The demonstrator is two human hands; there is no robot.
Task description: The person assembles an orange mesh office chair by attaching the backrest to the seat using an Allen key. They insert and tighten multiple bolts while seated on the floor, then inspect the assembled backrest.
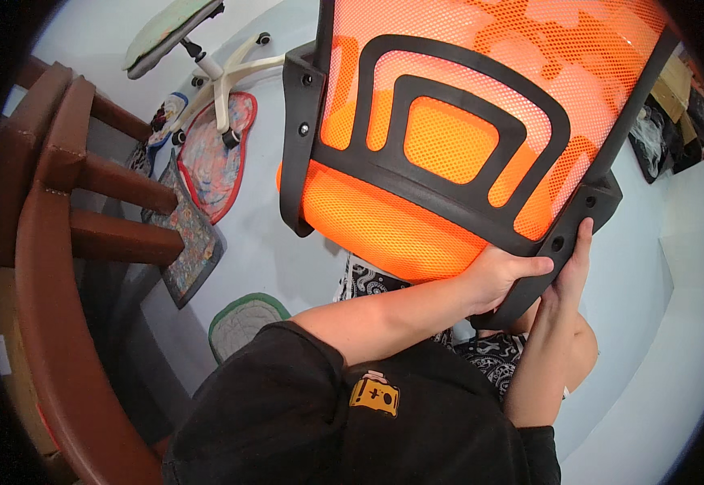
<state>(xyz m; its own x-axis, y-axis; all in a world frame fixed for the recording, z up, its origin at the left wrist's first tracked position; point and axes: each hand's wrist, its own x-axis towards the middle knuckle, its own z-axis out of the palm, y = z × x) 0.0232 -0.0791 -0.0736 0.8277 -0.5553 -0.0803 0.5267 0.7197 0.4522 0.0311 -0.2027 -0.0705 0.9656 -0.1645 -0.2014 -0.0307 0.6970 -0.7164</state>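
An office chair part with an orange mesh back (449, 141), black plastic frame (441, 190) and orange seat cushion (384, 226) is tilted in front of me. Its right black armrest (546, 263) has two dark holes showing; in the left black armrest (299, 145) a shiny screw head sits in the lower hole. My left hand (497, 279) reaches across and is closed round the right armrest, thumb over its face. Pressed to the armrest's outer side, my right hand (572, 271) grips it with one finger stretched upward. Its other fingers are mostly hidden.
A white wheeled chair base (221, 85) stands at the back left, near a red-edged mat (221, 153). Brown wooden furniture (53, 234) lines the left side. A grey mat (247, 323) lies by my left elbow. Bags and boxes (671, 113) are at the far right.
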